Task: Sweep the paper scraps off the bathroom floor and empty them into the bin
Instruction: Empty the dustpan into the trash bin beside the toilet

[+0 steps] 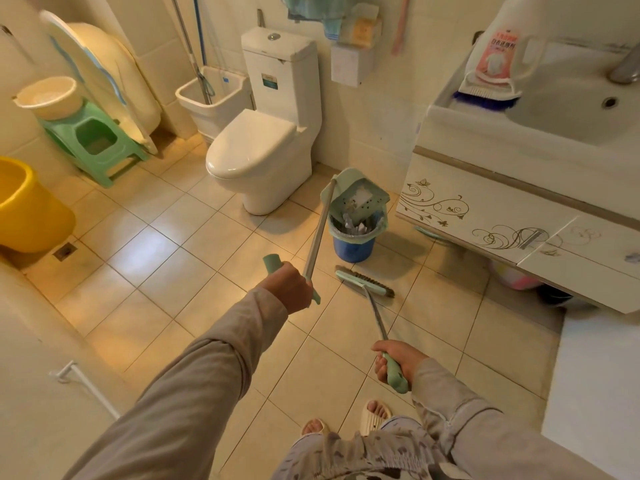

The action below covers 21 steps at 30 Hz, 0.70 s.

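My left hand (289,287) grips the dustpan (358,194) handle, tipping the pan over the blue bin (353,244), where scraps (353,225) lie. My right hand (398,362) grips the broom (365,282), its head resting on the floor (194,244) near the bin.

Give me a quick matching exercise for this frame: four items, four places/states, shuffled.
Things:
1. dustpan
2. broom head
3. bin
4. toilet

Places/states:
A. lid shut, against the back wall
B. tipped over the bin
C. bristles on the floor tiles, near the bin
D. blue, lined with a bag, paper scraps inside

Pairs: 1-B, 2-C, 3-D, 4-A
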{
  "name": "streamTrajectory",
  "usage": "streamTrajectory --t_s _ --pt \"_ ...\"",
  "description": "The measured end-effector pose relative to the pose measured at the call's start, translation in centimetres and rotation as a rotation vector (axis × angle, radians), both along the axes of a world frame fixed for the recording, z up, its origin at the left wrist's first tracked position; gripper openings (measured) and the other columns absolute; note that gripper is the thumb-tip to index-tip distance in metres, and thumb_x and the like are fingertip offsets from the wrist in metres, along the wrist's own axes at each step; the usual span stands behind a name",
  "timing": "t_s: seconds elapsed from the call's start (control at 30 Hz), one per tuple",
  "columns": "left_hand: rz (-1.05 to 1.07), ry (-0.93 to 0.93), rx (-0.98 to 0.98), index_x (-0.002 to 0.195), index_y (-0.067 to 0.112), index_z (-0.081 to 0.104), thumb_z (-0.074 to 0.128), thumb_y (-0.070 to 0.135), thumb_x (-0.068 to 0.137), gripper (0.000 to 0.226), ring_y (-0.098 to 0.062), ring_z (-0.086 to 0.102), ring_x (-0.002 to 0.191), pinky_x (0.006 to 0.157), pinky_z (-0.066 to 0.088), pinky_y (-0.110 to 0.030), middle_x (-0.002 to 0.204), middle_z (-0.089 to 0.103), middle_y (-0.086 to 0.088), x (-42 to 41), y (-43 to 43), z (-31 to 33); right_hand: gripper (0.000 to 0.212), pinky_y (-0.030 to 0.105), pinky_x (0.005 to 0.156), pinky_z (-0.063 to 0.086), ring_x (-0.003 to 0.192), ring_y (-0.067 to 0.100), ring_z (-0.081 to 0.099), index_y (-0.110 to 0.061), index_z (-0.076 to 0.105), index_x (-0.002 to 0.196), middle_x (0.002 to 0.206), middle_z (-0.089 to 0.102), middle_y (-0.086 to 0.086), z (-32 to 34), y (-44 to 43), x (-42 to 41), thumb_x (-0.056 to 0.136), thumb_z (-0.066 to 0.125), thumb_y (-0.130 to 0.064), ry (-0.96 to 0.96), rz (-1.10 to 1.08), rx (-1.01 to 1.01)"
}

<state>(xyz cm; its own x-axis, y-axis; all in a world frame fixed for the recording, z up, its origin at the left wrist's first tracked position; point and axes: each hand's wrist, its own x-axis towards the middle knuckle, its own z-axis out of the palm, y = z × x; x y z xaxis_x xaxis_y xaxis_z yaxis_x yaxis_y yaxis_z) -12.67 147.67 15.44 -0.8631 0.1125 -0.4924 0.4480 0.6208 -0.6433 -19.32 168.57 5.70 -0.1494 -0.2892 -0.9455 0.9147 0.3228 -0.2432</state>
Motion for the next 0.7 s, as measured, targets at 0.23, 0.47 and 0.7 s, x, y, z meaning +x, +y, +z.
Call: streamTrajectory --t_s 0.23,0.47,0.7 --pt "-0.093 -0.113 0.024 0.129 -0.008 0.04 0.055 0.009 0.092 0.043 -0.028 0.068 0.098 0.087 0.053 -0.039 0.112 0.063 -0.015 2.8 2.0 -3.1 0.037 0.005 0.027 0.029 0.014 0.008 0.031 -0.012 0.032 0.061 0.023 0.035 0.0 -0.4 0.0 0.6 0.096 0.042 -0.011 0.004 0.03 0.033" --pt "-0.004 -0.122 0.025 0.13 -0.007 0.038 0.053 0.01 0.094 0.043 -0.025 0.068 0.099 0.09 0.052 -0.036 0.112 0.064 -0.012 2.6 1.2 -2.8 0.038 0.007 0.026 0.029 0.015 0.008 0.032 -0.014 0.031 0.06 0.025 0.035 -0.001 -0.7 0.0 0.9 0.096 0.043 -0.012 0.031 0.047 0.052" --pt "0.327 0.115 0.211 0.109 0.004 0.05 0.038 0.035 0.099 0.035 -0.019 0.069 0.072 0.064 0.049 -0.027 0.077 0.065 -0.002 1.0 -1.1 0.8 0.038 0.005 0.027 0.029 0.015 0.008 0.032 -0.012 0.031 0.06 0.025 0.035 0.0 -0.2 0.5 0.4 0.097 0.042 -0.012 0.024 0.025 0.04"
